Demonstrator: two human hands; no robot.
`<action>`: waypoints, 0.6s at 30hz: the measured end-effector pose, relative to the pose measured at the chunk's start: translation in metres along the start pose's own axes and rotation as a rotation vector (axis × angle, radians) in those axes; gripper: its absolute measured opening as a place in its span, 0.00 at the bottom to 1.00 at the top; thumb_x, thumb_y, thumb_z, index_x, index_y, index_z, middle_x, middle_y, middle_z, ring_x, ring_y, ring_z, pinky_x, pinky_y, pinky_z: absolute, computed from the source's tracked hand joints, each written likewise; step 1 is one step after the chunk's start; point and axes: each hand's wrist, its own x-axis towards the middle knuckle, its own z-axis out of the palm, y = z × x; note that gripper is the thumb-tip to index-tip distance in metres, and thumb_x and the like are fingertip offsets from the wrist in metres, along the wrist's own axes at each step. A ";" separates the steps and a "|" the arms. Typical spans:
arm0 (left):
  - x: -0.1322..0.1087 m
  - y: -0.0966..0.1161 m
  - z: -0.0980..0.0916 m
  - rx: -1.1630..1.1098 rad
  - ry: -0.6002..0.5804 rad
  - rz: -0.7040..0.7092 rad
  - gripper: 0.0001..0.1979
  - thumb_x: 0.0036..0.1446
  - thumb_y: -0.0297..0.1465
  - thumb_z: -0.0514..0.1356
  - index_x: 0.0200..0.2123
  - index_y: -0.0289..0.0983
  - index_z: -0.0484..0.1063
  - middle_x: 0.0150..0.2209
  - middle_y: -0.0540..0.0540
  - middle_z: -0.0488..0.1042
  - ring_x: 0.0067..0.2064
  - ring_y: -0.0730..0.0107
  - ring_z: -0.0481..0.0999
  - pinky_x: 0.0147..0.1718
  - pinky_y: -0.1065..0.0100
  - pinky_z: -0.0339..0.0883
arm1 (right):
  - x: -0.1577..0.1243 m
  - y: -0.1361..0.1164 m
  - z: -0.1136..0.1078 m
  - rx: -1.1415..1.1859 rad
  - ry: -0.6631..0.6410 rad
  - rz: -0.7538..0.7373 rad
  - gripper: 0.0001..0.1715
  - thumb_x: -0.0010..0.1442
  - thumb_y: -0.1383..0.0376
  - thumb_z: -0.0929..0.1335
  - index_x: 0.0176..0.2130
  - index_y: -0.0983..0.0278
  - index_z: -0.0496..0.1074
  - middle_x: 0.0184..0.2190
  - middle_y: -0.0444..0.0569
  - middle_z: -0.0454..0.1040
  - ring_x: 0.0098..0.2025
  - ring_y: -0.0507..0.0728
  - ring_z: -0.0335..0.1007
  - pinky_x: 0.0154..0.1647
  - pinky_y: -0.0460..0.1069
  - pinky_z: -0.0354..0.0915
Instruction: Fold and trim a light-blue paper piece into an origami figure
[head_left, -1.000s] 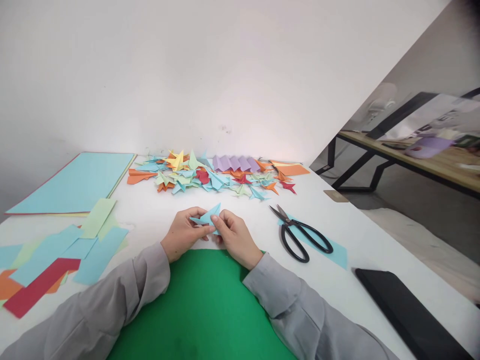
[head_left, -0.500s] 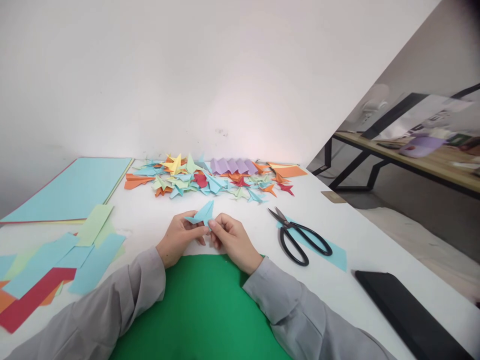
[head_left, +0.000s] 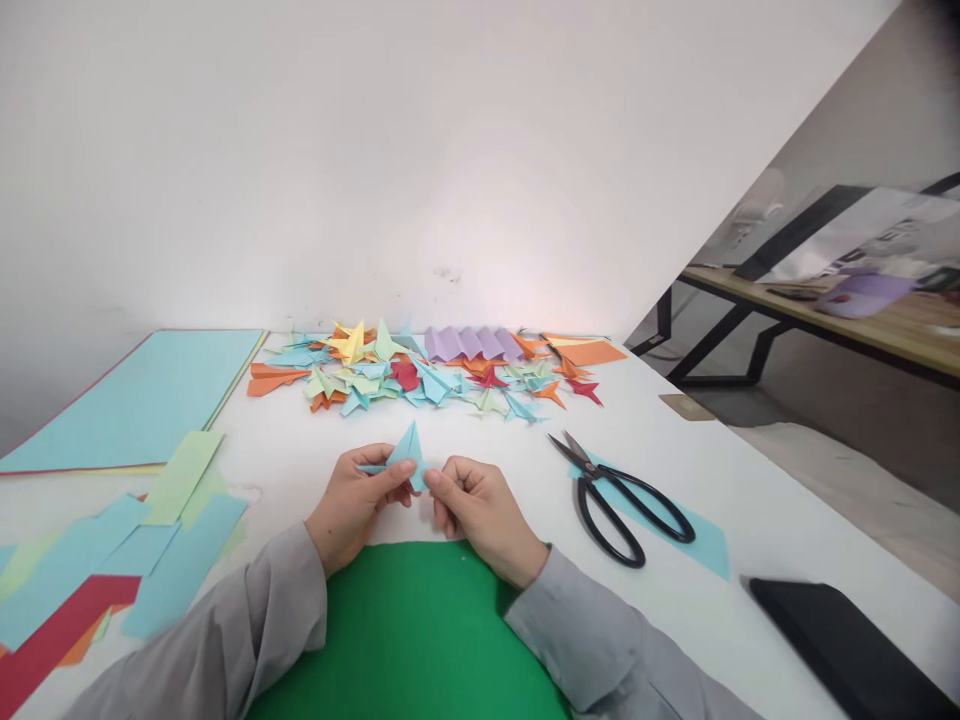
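Observation:
A small folded piece of light blue paper stands point up between my hands, above the white table. My left hand pinches it, the thumb lying across its front. At the paper's lower right edge, my right hand closes thumb and forefinger on it, with the other fingers curled in. Behind the hands lies a heap of folded paper shapes in several colours. Black-handled scissors rest on a blue paper strip to the right.
Loose coloured paper strips overlap on the left. Large blue sheets lie behind them. A pleated purple paper sits at the back by the wall. A flat black object lies front right, near the table edge.
The folded blue paper has been turned, so its point now faces up and its wide wing shape no longer shows. My right hand has shifted slightly right. The view has tilted a little.

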 end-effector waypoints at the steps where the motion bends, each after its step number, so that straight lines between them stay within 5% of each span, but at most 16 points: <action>1: 0.000 0.000 0.000 -0.007 -0.002 -0.006 0.11 0.41 0.33 0.69 0.22 0.32 0.73 0.20 0.51 0.69 0.23 0.78 0.67 0.25 0.74 0.62 | 0.000 0.000 -0.001 -0.001 -0.001 0.002 0.27 0.50 0.45 0.68 0.19 0.63 0.61 0.11 0.40 0.66 0.12 0.46 0.56 0.14 0.42 0.51; 13: 0.003 -0.001 0.000 -0.045 0.042 -0.010 0.12 0.38 0.32 0.70 0.26 0.33 0.75 0.22 0.52 0.71 0.23 0.79 0.67 0.25 0.74 0.62 | 0.000 0.003 -0.004 -0.061 0.085 -0.033 0.34 0.54 0.42 0.64 0.12 0.63 0.58 0.05 0.38 0.55 0.10 0.45 0.47 0.13 0.44 0.47; 18: 0.003 -0.003 0.000 0.037 0.049 0.033 0.12 0.40 0.34 0.69 0.26 0.33 0.74 0.22 0.51 0.71 0.24 0.78 0.67 0.26 0.74 0.62 | 0.002 0.003 -0.004 0.037 0.120 -0.057 0.32 0.56 0.41 0.61 0.18 0.64 0.65 0.12 0.43 0.66 0.14 0.48 0.60 0.17 0.44 0.56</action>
